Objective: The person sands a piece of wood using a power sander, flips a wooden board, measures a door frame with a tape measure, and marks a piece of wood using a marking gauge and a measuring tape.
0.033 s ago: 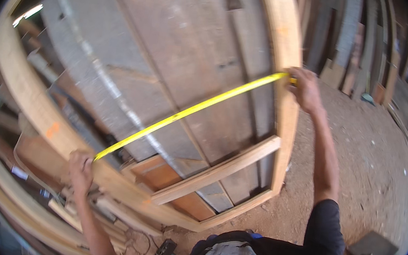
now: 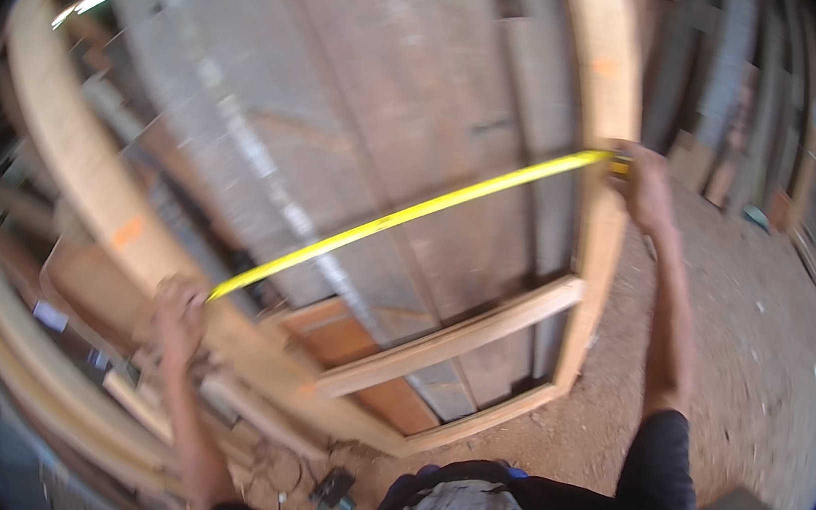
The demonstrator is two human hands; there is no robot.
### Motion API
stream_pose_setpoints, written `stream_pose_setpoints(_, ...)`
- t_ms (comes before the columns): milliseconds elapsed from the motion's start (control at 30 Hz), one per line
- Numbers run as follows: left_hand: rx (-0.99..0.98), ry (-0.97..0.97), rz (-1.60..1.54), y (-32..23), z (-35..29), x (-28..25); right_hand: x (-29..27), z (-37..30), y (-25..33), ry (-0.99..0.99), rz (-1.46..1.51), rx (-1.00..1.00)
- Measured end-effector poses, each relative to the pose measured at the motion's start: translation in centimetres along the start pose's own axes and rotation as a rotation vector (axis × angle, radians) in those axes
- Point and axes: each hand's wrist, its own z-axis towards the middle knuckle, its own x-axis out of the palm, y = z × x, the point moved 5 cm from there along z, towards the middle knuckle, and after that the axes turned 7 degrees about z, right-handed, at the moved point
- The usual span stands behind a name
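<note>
A yellow tape measure (image 2: pixel 387 220) is pulled out straight across a tall wooden frame (image 2: pixel 616 87), from its left side piece up to its right one. My left hand (image 2: pixel 181 322) is closed on the tape's end at the left piece; its fingertips are blurred. The tape's dark and yellow case shows partly in my right hand (image 2: pixel 645 191), closed around it against the right piece. Below the tape, a short wooden crosspiece (image 2: pixel 454 336) joins both sides. Orange marks stand on the side pieces.
Wide grey-brown boards (image 2: pixel 368 79) stand behind the frame. Long timber lengths (image 2: pixel 43 365) are stacked at the left, and more planks (image 2: pixel 723 100) lean at the far right. A dark power tool (image 2: pixel 334 493) with a cord lies on the dirt floor (image 2: pixel 703 319) near my body.
Frame, hands and tape all sit slightly farther right in the picture, as the view has shifted. The tape stays stretched between the same two side pieces, both hands still holding it.
</note>
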Motion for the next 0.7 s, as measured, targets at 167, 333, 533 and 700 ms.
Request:
stream_pose_setpoints(167, 0.073, -0.105, -0.093, -2.8, 3.5, 1.5, -3.9, 0.2, -4.0, 0.004, -0.137, 0.09)
stream_pose_setpoints(333, 0.007, -0.045, -0.15, -0.7, 0.4, -0.4, -1.0, 0.6, -4.2, 0.049, -0.014, 0.205)
stream_pose_setpoints(533, 0.029, -0.038, -0.133, -2.3, 3.2, 0.9, -3.5, 0.2, -7.4, -0.023, -0.09, 0.1)
stream_pose_setpoints(700, 0.068, -0.034, -0.059, -1.4, 1.1, 0.3, -1.6, 1.8, -2.5, -0.038, -0.004, 0.077)
